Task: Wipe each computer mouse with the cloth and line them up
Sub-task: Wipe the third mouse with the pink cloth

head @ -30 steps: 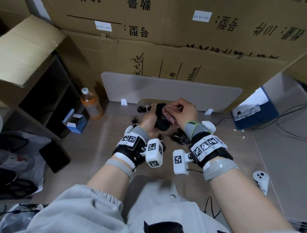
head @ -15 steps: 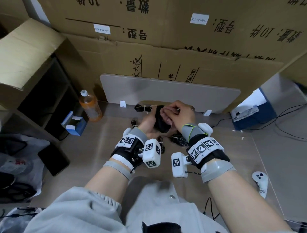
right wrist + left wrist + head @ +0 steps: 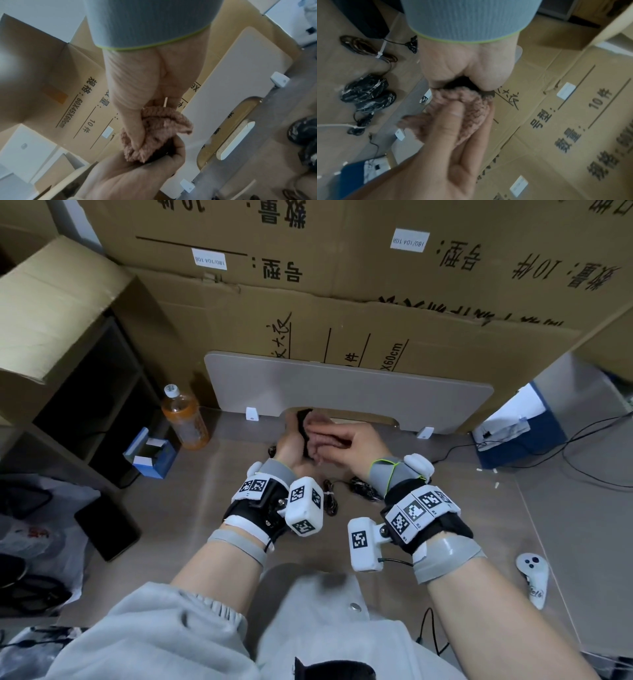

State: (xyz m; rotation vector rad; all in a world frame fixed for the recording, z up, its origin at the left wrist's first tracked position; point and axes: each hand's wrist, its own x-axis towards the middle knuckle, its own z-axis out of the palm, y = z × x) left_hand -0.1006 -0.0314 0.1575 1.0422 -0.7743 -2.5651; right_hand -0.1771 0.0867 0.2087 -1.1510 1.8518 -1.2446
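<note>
My left hand [image 3: 293,440] grips a black computer mouse [image 3: 302,423] upright above the floor, in front of the grey board. My right hand [image 3: 320,441] pinches a bunched pink cloth [image 3: 471,109] between thumb and fingers and presses it against the mouse [image 3: 462,83]. In the right wrist view the cloth [image 3: 159,127] covers most of the mouse [image 3: 165,150], which sits in the left palm. Two more black mice in clear plastic wrap [image 3: 368,93] lie on the floor below my hands. The head view shows one of them [image 3: 363,491] near my right wrist.
A tied brown cable bundle [image 3: 366,47] lies near the wrapped mice. An orange drink bottle [image 3: 185,419] and a small blue box [image 3: 152,455] stand at the left by the dark shelf. A white controller [image 3: 534,577] lies at the right. Cardboard boxes [image 3: 342,313] rise behind the grey board [image 3: 342,392].
Both hands have moved farther from me toward the grey board. My right hand has turned flatter and slid the cloth along the mouse. The left hand keeps its grip.
</note>
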